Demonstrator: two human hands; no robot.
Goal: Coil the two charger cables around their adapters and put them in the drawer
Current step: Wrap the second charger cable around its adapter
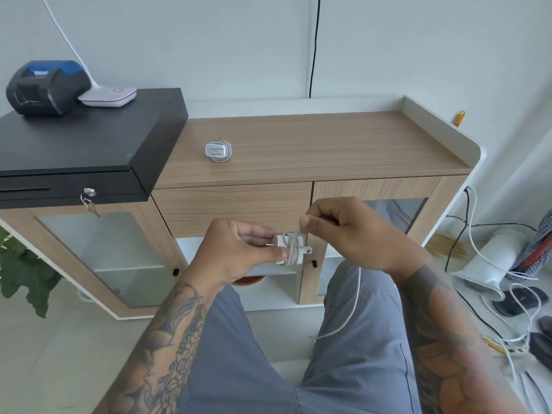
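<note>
An adapter (pixel 283 249) is gripped by the left hand (pixel 239 252) before the closed drawer (pixel 230 207); its cable (pixel 349 312) is pinched by the right hand (pixel 343 231). A coiled charger (pixel 218 150) lies on the cabinet (pixel 328 144). No writing is legible.

Both tattooed forearms reach forward over the lap. The left hand (pixel 239 249) grips with curled fingers and thumb; the right hand (pixel 343 231), beside it, pinches between thumb and forefinger.

The worktop (pixel 313 141) is finished in matt wood-grain laminate. The adapter (pixel 217 150) at ten o'clock looks like smooth white plastic, its cable possibly braided.
</note>
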